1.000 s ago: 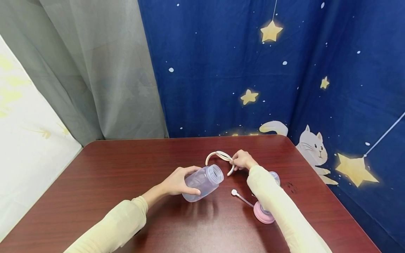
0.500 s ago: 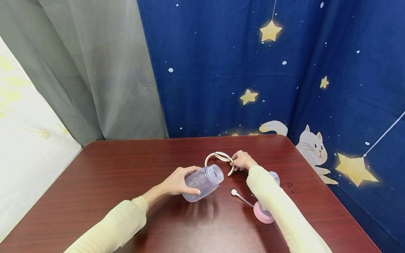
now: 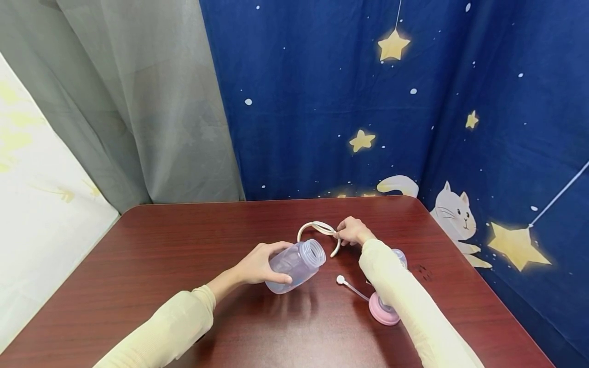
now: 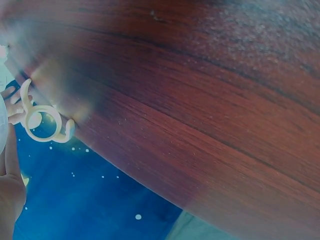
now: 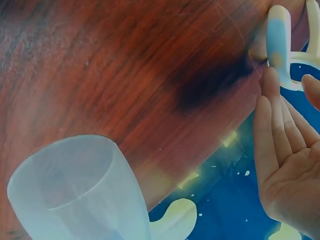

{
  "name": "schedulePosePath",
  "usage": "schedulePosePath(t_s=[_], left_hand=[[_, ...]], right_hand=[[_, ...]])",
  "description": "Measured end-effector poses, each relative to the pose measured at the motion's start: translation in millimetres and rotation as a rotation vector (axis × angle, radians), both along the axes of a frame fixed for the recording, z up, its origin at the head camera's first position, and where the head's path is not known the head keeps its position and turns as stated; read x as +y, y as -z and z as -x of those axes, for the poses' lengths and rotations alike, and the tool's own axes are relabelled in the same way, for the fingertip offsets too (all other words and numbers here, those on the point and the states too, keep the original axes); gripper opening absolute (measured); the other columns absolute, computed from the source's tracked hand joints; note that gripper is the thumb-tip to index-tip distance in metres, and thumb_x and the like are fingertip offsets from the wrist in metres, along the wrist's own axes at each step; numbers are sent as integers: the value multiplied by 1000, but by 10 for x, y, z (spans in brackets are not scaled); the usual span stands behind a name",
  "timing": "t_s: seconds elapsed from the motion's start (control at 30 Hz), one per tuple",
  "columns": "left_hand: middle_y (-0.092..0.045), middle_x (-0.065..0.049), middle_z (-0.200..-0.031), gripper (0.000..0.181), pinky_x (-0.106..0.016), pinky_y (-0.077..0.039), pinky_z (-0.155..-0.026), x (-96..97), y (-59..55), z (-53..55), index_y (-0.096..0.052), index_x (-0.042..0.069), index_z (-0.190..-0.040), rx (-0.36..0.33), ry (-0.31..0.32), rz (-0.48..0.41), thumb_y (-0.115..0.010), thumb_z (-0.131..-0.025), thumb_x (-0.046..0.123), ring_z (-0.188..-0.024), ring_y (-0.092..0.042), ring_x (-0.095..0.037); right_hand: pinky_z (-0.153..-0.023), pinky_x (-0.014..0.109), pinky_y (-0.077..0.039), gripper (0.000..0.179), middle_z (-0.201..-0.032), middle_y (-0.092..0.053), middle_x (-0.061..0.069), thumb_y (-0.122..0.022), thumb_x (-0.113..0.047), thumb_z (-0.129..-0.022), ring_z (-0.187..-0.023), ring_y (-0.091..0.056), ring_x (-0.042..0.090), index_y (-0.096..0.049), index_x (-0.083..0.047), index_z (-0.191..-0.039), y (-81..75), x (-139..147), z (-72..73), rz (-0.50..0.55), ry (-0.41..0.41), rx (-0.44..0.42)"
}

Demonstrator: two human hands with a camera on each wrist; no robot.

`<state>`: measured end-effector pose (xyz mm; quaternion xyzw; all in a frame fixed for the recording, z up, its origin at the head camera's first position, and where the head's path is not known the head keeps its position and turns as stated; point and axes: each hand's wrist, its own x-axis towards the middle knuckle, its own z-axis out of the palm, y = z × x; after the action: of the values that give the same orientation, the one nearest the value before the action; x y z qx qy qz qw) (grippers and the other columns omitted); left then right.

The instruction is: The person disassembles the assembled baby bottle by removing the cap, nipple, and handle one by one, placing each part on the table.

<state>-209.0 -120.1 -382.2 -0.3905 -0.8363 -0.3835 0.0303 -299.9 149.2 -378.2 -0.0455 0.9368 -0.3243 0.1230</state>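
A translucent, lavender-tinted baby bottle is tilted above the table, its uncapped threaded mouth facing right and up. My left hand grips the bottle's body, fingers on the far side and thumb on the near side. Beyond the mouth, my right hand pinches one side of a cream two-armed bottle handle. In the left wrist view the handle's central ring and both curved arms show. Bottle and handle are apart. The right wrist view shows the right thumb and fingers around the handle's near arm.
A pink collar lies partly under the right forearm, with a thin straw ending in a white weight. A clear cap stands behind the forearm. Curtains hang beyond the dark red wooden table.
The handle has shifted very slightly left and turned a little in the right hand. The left hand and the bottle stay where they were.
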Motion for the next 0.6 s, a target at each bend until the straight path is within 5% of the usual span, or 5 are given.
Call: schedulePosePath(t_s=[0.43,0.6], left_hand=[[-61,4,-99,63,-28,-45,-68,10,-26,-19,-53,15,-117,-10,-22,17,-78,-62,31,-82,-55,-10],[-62,-3,-97,60,-28,-45,-67,51,-224,-170,-54,7,-114,-19,-17,8,-78,-62,21,-80,-55,-13]], right_hand=[[-63,35,-48,39,-79,-65,11,-60,-22,-82,-70,-63,22,-55,3,-112,-252,115,-46,-43,-5,55],[-66,37,-47,39,-82,-65,13,-59,-23,-83,-70,-63,22,-55,3,-112,-344,162,-83,-35,-29,89]])
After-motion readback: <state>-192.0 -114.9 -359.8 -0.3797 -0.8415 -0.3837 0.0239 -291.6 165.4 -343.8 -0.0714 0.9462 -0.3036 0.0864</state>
